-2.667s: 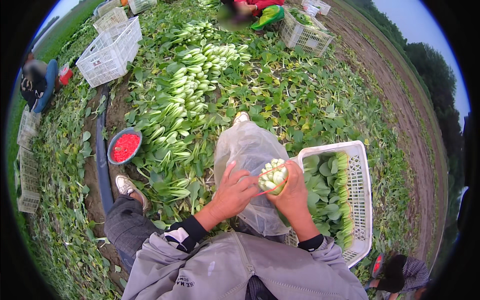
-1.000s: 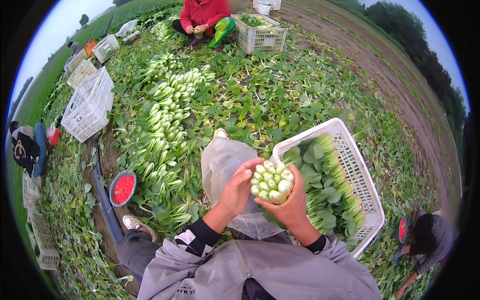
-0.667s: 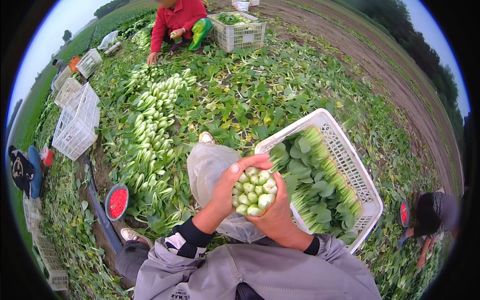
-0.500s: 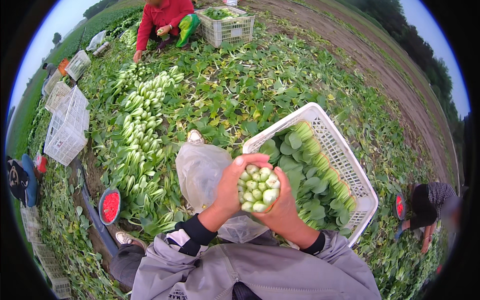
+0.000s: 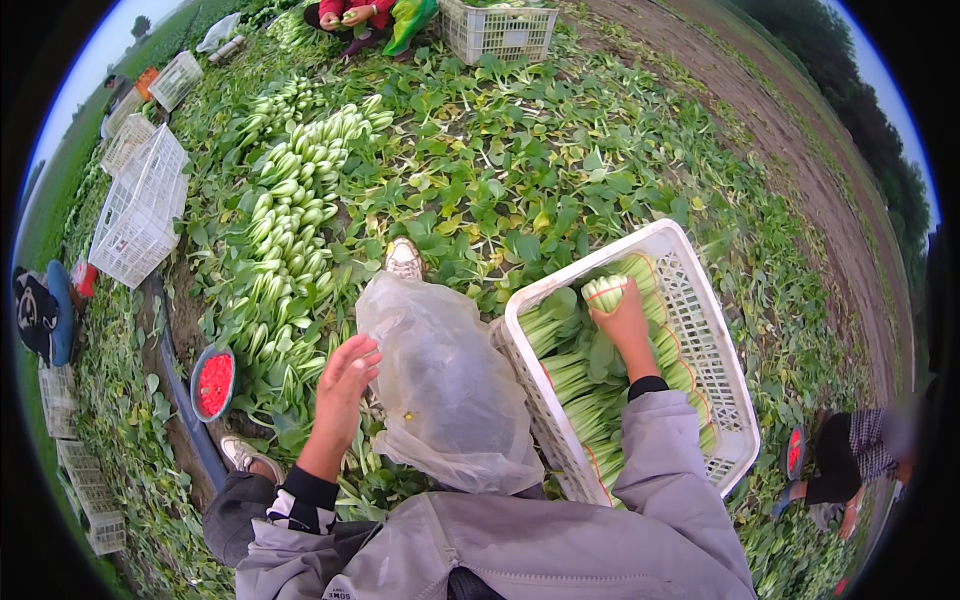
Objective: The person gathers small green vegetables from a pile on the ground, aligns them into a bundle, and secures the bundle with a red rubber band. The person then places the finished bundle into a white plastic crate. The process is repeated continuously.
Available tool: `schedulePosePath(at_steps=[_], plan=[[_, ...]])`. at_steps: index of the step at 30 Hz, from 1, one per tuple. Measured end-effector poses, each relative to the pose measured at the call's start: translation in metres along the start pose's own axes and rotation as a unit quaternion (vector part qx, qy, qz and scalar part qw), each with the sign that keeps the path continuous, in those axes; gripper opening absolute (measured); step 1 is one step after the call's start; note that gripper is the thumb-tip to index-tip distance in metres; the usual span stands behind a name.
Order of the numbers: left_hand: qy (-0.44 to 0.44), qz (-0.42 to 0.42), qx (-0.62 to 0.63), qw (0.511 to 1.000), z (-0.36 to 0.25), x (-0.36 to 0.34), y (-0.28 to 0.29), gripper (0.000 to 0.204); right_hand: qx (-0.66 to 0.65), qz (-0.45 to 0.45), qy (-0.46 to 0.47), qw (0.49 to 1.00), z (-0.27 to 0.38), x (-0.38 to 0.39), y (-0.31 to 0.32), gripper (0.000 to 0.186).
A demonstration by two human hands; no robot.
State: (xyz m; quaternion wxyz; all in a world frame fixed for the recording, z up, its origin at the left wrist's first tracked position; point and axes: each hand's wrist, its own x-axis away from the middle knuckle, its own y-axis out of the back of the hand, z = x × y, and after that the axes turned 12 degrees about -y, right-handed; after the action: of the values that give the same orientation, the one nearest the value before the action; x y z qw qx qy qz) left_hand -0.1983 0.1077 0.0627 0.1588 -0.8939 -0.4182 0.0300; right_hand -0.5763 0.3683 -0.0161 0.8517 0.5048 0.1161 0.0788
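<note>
My right hand [image 5: 622, 322] grips a banded bunch of bok choy [image 5: 604, 292], pale stem ends up, inside the far part of a white plastic crate [image 5: 541, 420]. Rows of bok choy bunches with orange-red bands lie in that crate along both long sides, dark leaves between them. My left hand [image 5: 343, 385] hangs in the air above the ground leaves, fingers apart, holding nothing. Between my hands, translucent plastic sheeting [image 5: 440, 385] covers my leg.
A long row of loose bok choy [image 5: 290, 205] lies on the ground to the left. Beside it stands a bowl of small red pieces [image 5: 214, 385]. White crates [image 5: 143, 215] stand far left. A person in red [image 5: 372, 14] crouches ahead near another crate [image 5: 500, 35]; another person [image 5: 850, 450] is at right.
My hands have parted. The bunch, held between both before, has gone into the crate with my right hand. My left hand has moved left and opened. The view has tilted down.
</note>
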Motion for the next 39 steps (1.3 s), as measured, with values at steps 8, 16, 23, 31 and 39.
schedulePosePath(at_steps=[8,16,23,31,39], plan=[[0.093,-0.253,-0.118,0.956,0.051,0.078,0.172,0.038,0.078,0.008,-0.012,0.997,0.017,0.011,-0.008,0.092],[0.144,-0.261,-0.346,0.889,0.094,0.114,0.277,0.039,-0.024,-0.019,-0.004,1.0,0.009,-0.004,-0.003,0.083],[0.135,0.076,-0.668,0.728,0.153,0.087,0.256,0.063,0.168,-0.025,0.013,0.985,0.03,0.015,-0.052,0.083],[0.078,0.097,-0.792,0.597,0.22,0.07,0.253,0.076,0.266,0.055,0.031,0.962,-0.006,-0.01,-0.044,0.08],[0.101,-0.065,-0.476,0.871,0.177,0.074,0.26,0.056,-0.091,0.147,0.222,0.959,0.264,0.174,0.023,0.062]])
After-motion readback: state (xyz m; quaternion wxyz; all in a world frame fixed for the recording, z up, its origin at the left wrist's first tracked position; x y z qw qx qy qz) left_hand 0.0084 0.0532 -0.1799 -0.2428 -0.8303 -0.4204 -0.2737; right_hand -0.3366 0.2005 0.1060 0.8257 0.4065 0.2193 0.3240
